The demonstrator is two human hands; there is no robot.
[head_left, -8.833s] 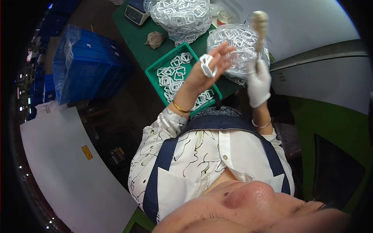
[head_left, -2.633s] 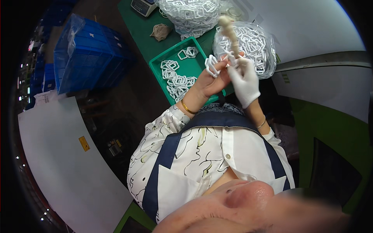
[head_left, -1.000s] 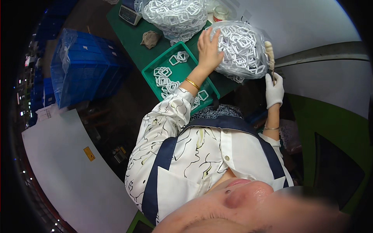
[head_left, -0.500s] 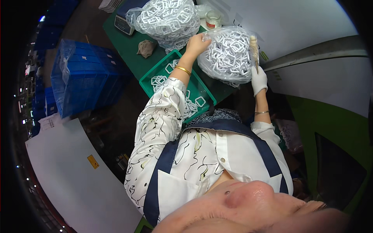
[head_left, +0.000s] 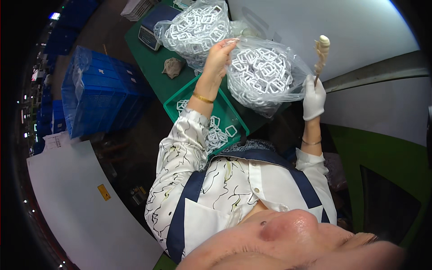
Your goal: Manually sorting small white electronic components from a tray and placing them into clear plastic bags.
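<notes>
A clear plastic bag [head_left: 263, 74] full of white, rounded-square plastic rings stands between my hands, its mouth pulled wide. Bare, my left hand [head_left: 218, 58] pinches the left edge of the bag. My right hand [head_left: 313, 100], in a white glove, is closed around a thin stick with a lumpy cream-coloured head [head_left: 321, 50] pointing upward. Stretched film from the bag reaches the gloved fingers, which seem to grip it too. Below my left forearm lies a green tray [head_left: 234, 110] with several loose white rings [head_left: 217, 137], partly hidden by my arm.
Behind stands a second bag of white rings [head_left: 198, 29], beside a scale [head_left: 149, 37]. A crumpled beige cloth [head_left: 173, 67] lies on the green table [head_left: 150, 69]. Blue crates [head_left: 105, 90] are at the left; a pale panel [head_left: 360, 27] rises at the right.
My right hand has moved right and slightly down, stretching the bag's mouth; the stick has come away from the rings. My left hand has shifted slightly left, still holding the bag.
</notes>
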